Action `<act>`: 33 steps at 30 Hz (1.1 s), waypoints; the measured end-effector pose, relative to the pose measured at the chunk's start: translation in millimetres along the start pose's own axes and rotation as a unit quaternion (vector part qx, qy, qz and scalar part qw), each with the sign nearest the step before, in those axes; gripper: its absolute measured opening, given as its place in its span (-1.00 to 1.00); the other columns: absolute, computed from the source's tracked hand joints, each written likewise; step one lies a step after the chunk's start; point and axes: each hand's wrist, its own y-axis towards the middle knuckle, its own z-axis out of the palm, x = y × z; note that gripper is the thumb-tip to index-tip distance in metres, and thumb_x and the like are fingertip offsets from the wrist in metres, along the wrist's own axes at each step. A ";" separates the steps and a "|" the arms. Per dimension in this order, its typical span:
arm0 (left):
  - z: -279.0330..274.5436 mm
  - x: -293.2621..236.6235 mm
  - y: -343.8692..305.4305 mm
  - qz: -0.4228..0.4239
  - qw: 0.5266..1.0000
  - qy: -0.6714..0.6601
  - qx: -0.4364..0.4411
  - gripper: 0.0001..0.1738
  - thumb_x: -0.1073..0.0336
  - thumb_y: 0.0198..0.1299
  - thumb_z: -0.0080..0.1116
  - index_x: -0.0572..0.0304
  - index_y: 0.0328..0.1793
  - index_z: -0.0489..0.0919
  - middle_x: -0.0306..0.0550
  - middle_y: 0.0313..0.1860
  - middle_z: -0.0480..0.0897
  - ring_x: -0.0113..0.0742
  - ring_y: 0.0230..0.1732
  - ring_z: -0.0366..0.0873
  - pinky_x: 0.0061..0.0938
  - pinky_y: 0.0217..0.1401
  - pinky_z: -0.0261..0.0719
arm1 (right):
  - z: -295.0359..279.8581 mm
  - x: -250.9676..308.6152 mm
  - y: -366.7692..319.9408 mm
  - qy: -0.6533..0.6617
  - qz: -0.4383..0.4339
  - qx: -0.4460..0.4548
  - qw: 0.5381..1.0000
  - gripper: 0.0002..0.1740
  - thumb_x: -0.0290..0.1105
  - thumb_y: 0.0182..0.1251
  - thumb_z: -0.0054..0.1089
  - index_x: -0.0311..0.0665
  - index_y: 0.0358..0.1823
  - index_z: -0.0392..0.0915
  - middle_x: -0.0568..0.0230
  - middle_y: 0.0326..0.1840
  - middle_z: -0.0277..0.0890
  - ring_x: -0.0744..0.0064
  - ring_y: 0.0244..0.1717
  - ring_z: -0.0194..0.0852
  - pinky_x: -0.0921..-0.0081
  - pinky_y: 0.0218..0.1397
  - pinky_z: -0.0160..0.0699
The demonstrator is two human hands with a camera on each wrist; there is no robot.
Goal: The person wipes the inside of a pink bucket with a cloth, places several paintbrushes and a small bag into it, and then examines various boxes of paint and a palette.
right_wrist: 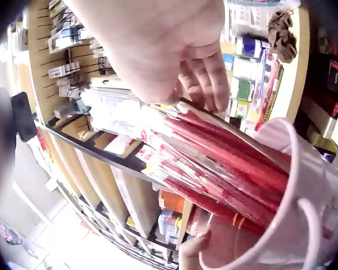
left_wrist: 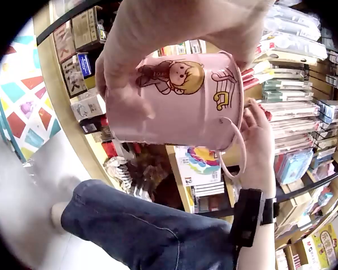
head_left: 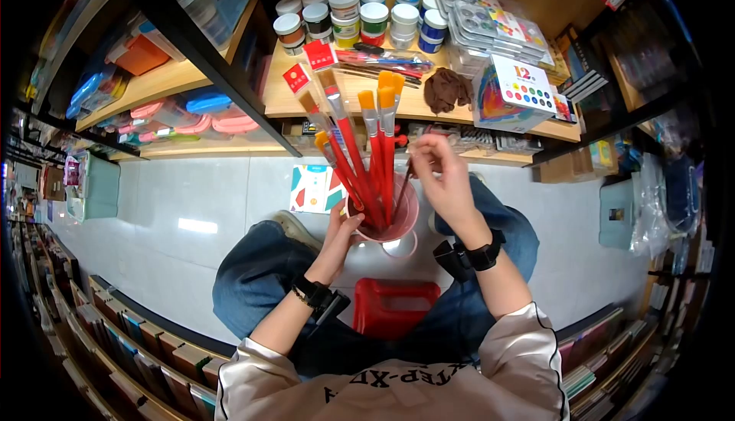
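Note:
A pink bucket (head_left: pixel 402 226) full of red-handled brushes (head_left: pixel 375 161) stands between the person's knees; in the left wrist view the bucket (left_wrist: pixel 174 107) shows a cartoon figure. The left hand (head_left: pixel 337 239) holds the bucket's side, fingers around it, as the left wrist view also shows. The right hand (head_left: pixel 448 184) pinches the upper end of a thin dark brush (head_left: pixel 402 191) that slants into the bucket's right side. In the right wrist view the right hand (right_wrist: pixel 180 56) is above the red handles (right_wrist: pixel 231 157); its fingertips are partly hidden.
Ahead, a wooden shelf (head_left: pixel 276 88) bears paint jars (head_left: pixel 374 19), packed brushes, a brown cloth (head_left: pixel 446 90), a paint box (head_left: pixel 517 92) and stacked palettes (head_left: pixel 498 19). A red stool (head_left: pixel 394 310) stands below the bucket. A patterned packet (head_left: pixel 310 189) lies on the floor.

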 end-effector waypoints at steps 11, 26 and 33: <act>6.5 -5.4 -5.0 -0.007 1.000 -0.014 0.002 -0.31 0.13 0.16 -0.01 0.11 0.35 -0.02 -0.01 0.05 0.36 -0.31 0.02 0.42 -0.41 0.00 0.44 | 18.7 -6.2 8.2 0.031 -0.030 0.038 0.998 -0.11 -0.32 0.05 0.32 -0.40 0.29 -0.09 0.04 -0.03 0.39 0.26 0.04 0.38 0.38 0.08 0.35; -2.2 6.4 -5.5 0.018 0.994 -0.101 0.027 -0.36 0.18 0.19 -0.06 0.08 0.36 0.01 0.00 0.25 0.26 -0.22 0.19 0.35 -0.29 0.13 0.43 | 43.6 -6.3 16.2 0.103 0.088 0.034 0.990 -0.74 -0.39 0.27 0.09 -0.38 -0.09 0.39 0.30 -0.32 0.56 0.63 -0.31 0.46 0.61 -0.24 0.44; -24.6 -6.8 -16.8 0.105 0.984 -0.136 -0.046 -0.35 0.19 0.17 -0.07 0.04 0.37 0.00 -0.10 0.25 0.24 -0.29 0.19 0.29 -0.34 0.15 0.33 | 40.1 -14.6 37.9 0.160 0.088 0.049 0.982 -0.37 -0.02 0.41 -0.28 -0.35 0.32 0.08 0.06 0.26 0.21 0.32 0.30 0.10 0.47 0.33 -0.01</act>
